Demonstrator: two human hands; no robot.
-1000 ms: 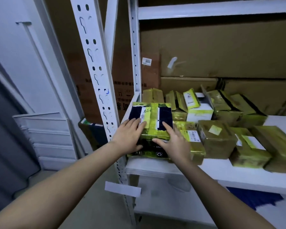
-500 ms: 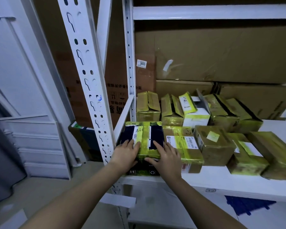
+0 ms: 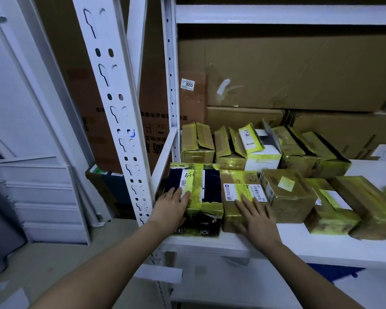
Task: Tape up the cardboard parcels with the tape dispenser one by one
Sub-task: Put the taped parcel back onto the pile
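White shelf (image 3: 321, 244) is being crowded with taped parcels, dark parcel (image 3: 195, 197) being pressed by the flat-open left hand (image 3: 169, 210), brown parcel (image 3: 239, 197) by the spread-open right hand (image 3: 257, 221); both are probably light, stiff, best gripped by the sides.

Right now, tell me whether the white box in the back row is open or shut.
Open: the white box has its top flaps standing up, untaped across the opening.

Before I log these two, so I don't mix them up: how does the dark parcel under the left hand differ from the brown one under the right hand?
The dark navy parcel is dark-sided with a handwritten white label; the brown cardboard parcel carries a printed barcode label. The navy one sits at the shelf's left end, the brown one right beside it. Both are banded in yellow tape, each under a flat hand: left hand, right hand.
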